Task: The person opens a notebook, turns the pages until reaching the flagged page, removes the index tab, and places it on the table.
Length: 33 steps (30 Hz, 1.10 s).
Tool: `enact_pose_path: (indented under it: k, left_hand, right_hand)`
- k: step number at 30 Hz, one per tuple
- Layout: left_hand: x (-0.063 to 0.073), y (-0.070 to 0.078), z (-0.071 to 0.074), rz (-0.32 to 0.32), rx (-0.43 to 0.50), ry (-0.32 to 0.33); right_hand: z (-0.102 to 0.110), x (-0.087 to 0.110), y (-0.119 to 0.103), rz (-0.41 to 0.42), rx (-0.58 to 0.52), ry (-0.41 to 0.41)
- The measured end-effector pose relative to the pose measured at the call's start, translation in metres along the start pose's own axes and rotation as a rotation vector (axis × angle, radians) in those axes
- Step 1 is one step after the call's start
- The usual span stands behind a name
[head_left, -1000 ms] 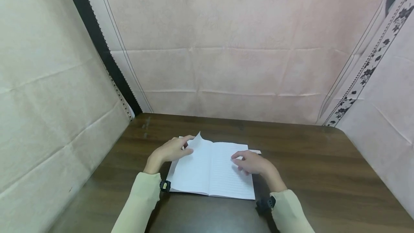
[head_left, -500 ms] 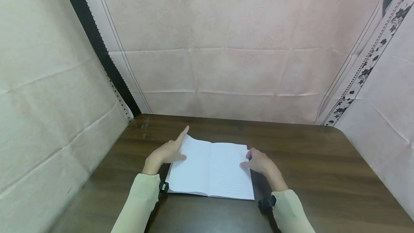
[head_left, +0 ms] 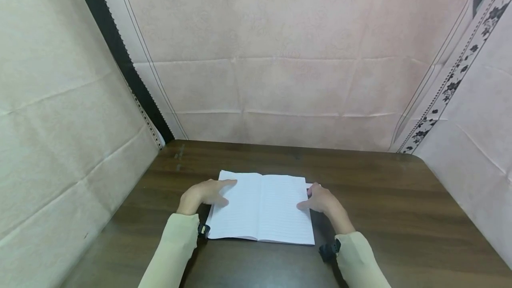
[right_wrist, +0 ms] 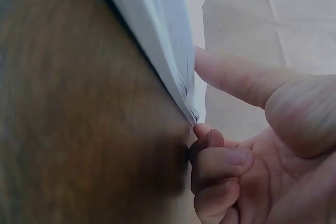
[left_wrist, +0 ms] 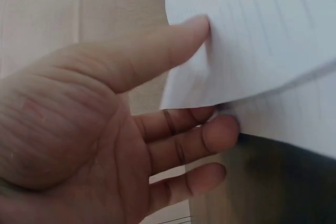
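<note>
1. From my end, head cam: the notebook (head_left: 260, 208) lies spread flat at lower ctr of frame, on the brown counter (head_left: 380, 203).
2. L hand (head_left: 206, 192), left of ctr: grip pinches the LH page (left_wrist: 257, 51); L-wrist cam has thumb on top, fingers beneath. I'd guess that's to control the loose corner.
3. R hand (head_left: 322, 201), right of ctr: grip holds the RH edge, thumb above, fingers curled at the underside; prob. steadying the book, esp. against sliding.
4. Spine (head_left: 259, 223) runs bottom-to-top of frame, top leaning slightly R. Ruled lines run roughly L–R.
5. Spread looks longest L–R, but foreshortening means I can't be sure.
</note>
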<state>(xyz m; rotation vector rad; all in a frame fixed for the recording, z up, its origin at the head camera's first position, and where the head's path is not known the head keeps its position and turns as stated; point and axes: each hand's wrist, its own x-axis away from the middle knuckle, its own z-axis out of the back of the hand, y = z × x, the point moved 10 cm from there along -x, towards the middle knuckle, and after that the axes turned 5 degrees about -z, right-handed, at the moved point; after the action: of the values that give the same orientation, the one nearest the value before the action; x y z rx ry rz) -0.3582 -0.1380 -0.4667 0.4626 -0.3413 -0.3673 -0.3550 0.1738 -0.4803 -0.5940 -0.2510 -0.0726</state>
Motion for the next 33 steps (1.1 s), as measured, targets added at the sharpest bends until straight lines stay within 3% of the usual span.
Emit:
enact_pose_path:
  k: [24, 33]
  left_hand:
    - [-0.002, -0.002, -0.004, 0.013, 0.018, -0.041]
    - [0.0, -0.001, -0.004, 0.023, 0.016, -0.045]
  right_hand:
    - [-0.005, -0.006, 0.0, -0.046, -0.011, -0.032]
    - [0.001, -0.005, -0.006, 0.006, -0.071, 0.018]
